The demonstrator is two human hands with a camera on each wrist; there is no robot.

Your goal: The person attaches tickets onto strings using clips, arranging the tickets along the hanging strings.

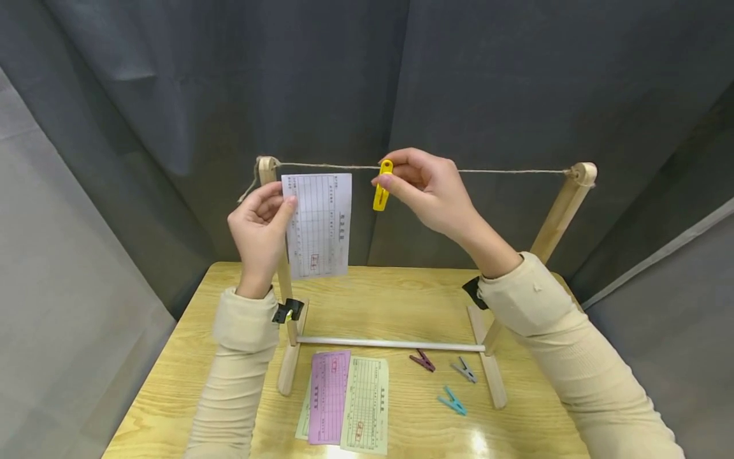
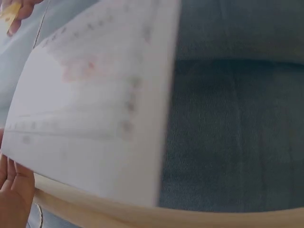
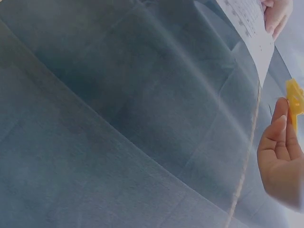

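My left hand [image 1: 258, 220] pinches the left edge of a white printed form [image 1: 318, 229], held upright just below the twine [image 1: 327, 166] near the left post. The same white form [image 2: 95, 95] fills much of the left wrist view, blurred. To its right, my right hand [image 1: 432, 191] pinches a yellow clothespin [image 1: 381, 194] between thumb and fingers, in front of the twine. A gap separates the clothespin from the paper. In the right wrist view the yellow clothespin [image 3: 294, 99] sits at the fingertips of the right hand [image 3: 280, 156].
Wooden posts [image 1: 564, 207] joined by a white bar [image 1: 390, 344] carry the twine. On the table [image 1: 229, 382] lie a pink form [image 1: 329, 398], a pale green form [image 1: 365, 405] and another partly covered sheet. Maroon [image 1: 423, 361], grey [image 1: 465, 370] and turquoise clothespins [image 1: 453, 401] lie at right.
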